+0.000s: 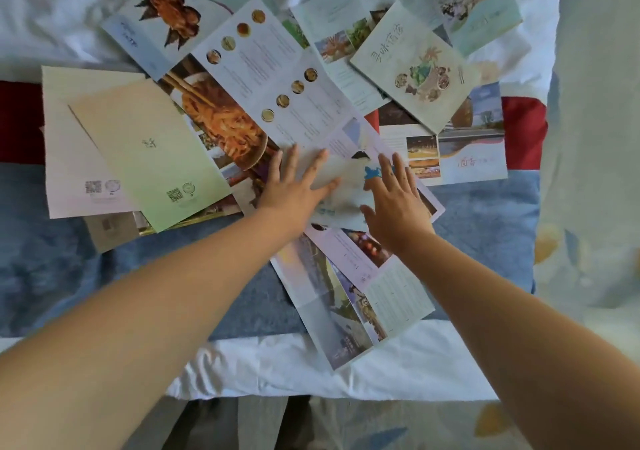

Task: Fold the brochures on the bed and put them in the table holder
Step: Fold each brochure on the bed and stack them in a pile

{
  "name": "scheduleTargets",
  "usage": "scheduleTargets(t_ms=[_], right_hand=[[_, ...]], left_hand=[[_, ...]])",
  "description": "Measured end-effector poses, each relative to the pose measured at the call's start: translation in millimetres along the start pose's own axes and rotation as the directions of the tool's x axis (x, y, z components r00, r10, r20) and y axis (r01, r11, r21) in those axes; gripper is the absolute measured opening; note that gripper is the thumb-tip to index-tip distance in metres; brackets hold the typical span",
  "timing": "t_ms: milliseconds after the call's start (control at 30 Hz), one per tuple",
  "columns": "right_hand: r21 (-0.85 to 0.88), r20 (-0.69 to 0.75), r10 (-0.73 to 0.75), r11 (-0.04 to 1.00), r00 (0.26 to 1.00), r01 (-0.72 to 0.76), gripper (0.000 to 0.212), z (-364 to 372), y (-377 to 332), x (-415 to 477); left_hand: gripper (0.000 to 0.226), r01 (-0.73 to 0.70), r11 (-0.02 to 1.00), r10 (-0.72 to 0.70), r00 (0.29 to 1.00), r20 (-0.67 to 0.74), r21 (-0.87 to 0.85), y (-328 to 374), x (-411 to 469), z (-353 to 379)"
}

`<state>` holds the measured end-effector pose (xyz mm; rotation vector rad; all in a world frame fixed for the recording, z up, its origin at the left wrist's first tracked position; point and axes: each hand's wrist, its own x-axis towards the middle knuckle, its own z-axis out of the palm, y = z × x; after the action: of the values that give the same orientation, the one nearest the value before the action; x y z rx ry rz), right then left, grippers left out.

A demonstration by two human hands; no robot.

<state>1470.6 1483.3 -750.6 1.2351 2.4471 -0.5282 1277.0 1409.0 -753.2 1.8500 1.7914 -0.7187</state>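
Two hands, about eleven brochures: we found the left hand (294, 188) and the right hand (396, 203) laid flat side by side on the pale crab-mark brochure (341, 172). The fingers (318, 164) were straight and spread, pressing the paper and gripping nothing. The other brochures fanned out around that one on the bed (415, 363), overlapping. Left of it lay a green folded brochure (152, 151) on a pink sheet (65, 158). Beyond it were an opened noodle brochure (249, 82) and a folded cooked-crab brochure (162, 16). To its right and beyond sat a folded food-basket brochure (412, 68) and a blossom brochure (478, 2). Nearer us, a long opened scenic brochure (343, 297) ran out from its near edge. Beneath the papers a blue throw (52, 262) with a red band (17, 120) crossed the white sheets, and patterned fabric (588, 172) lay off to the right.
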Motion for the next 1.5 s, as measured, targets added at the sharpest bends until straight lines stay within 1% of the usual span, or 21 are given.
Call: scheduleTargets(t_ms=[67, 100, 167, 200, 267, 300, 333, 367, 467, 533, 567, 633, 733, 833, 900, 1000, 1067, 1133, 1200, 1433, 1500], right_hand=[[0.015, 0.031, -0.002, 1.000, 1.000, 0.001, 0.035, -2, -4, 2], [0.040, 0.040, 0.014, 0.999, 0.999, -0.016, 0.034, -3, -10, -1], [0.108, 0.049, 0.031, 0.994, 0.998, -0.036, 0.034, -2, -30, -12], [0.139, 0.048, 0.009, 0.990, 0.999, -0.015, 0.037, 1, -41, -18], [0.149, 0.037, -0.075, 0.986, 0.997, 0.069, 0.047, 13, -65, -28], [0.136, 0.036, -0.116, 0.985, 0.993, 0.110, 0.051, 19, -76, -32], [0.130, 0.040, -0.148, 0.981, 0.988, 0.141, 0.054, 26, -83, -33], [0.133, 0.052, -0.164, 0.979, 0.985, 0.155, 0.056, 33, -88, -33], [0.128, 0.055, -0.185, 0.976, 0.981, 0.177, 0.056, 38, -88, -29], [0.082, 0.034, -0.203, 0.977, 0.979, 0.199, 0.062, 28, -79, -20], [0.046, 0.012, -0.181, 0.982, 0.983, 0.180, 0.066, 22, -72, -13], [-0.041, -0.054, -0.079, 0.996, 0.995, 0.077, 0.074, 5, -51, 9], [-0.173, -0.106, 0.070, 0.981, 0.992, -0.088, 0.082, -19, -14, 51], [-0.175, -0.110, 0.243, 0.950, 0.964, -0.259, 0.083, -43, 19, 88], [-0.180, -0.065, 0.294, 0.936, 0.954, -0.301, 0.083, -56, 35, 102], [-0.180, -0.054, 0.284, 0.940, 0.957, -0.289, 0.094, -59, 45, 111], [-0.253, -0.069, 0.250, 0.932, 0.966, -0.260, 0.099, -55, 46, 114], [-0.348, -0.058, 0.215, 0.911, 0.975, -0.222, 0.093, -52, 50, 118], [-0.393, -0.059, 0.191, 0.898, 0.980, -0.199, 0.088, -53, 54, 123], [-0.508, -0.047, 0.098, 0.854, 0.994, -0.108, 0.092, -57, 53, 122], [-0.515, -0.070, 0.089, 0.850, 0.994, -0.112, 0.094, -60, 50, 119]], left_hand=[[0.108, 0.045, 0.995, -0.042, 0.999, -0.032, 0.087, -28, 3, -11], [0.104, 0.088, 0.992, -0.084, 0.995, -0.053, 0.086, -42, 4, -15], [0.093, 0.190, 0.982, -0.187, 0.977, -0.102, 0.020, -63, 3, -18], [0.088, 0.227, 0.974, -0.228, 0.966, -0.120, -0.025, -68, 2, -16], [0.081, 0.247, 0.958, -0.263, 0.960, -0.100, -0.142, -67, -4, -8], [0.079, 0.232, 0.952, -0.250, 0.965, -0.073, -0.200, -62, -8, -2], [0.081, 0.209, 0.947, -0.227, 0.973, -0.050, -0.246, -56, -13, 5], [0.088, 0.183, 0.944, -0.201, 0.979, -0.038, -0.273, -50, -17, 12], [0.118, 0.142, 0.951, -0.152, 0.988, -0.013, -0.273, -30, -26, 26], [0.126, 0.155, 0.943, -0.161, 0.987, 0.005, -0.295, -13, -28, 31], [0.128, 0.173, 0.933, -0.175, 0.984, 0.022, -0.316, -5, -28, 32], [0.130, 0.229, 0.909, -0.222, 0.973, 0.061, -0.348, 13, -23, 27], [0.127, 0.284, 0.879, -0.278, 0.958, 0.072, -0.384, 30, -7, 14], [0.125, 0.297, 0.844, -0.301, 0.952, 0.065, -0.445, 36, 8, 10], [0.124, 0.299, 0.840, -0.311, 0.949, 0.049, -0.454, 36, 11, 14], [0.121, 0.285, 0.863, -0.309, 0.951, 0.012, -0.418, 36, 9, 19], [0.119, 0.287, 0.874, -0.314, 0.949, -0.006, -0.392, 38, 8, 20], [0.119, 0.286, 0.876, -0.318, 0.948, -0.019, -0.389, 39, 8, 22], [0.119, 0.283, 0.876, -0.318, 0.948, -0.027, -0.390, 40, 8, 23], [0.123, 0.280, 0.891, -0.303, 0.953, -0.009, -0.358, 35, 10, 24], [0.123, 0.278, 0.891, -0.297, 0.955, 0.003, -0.358, 33, 8, 23]])
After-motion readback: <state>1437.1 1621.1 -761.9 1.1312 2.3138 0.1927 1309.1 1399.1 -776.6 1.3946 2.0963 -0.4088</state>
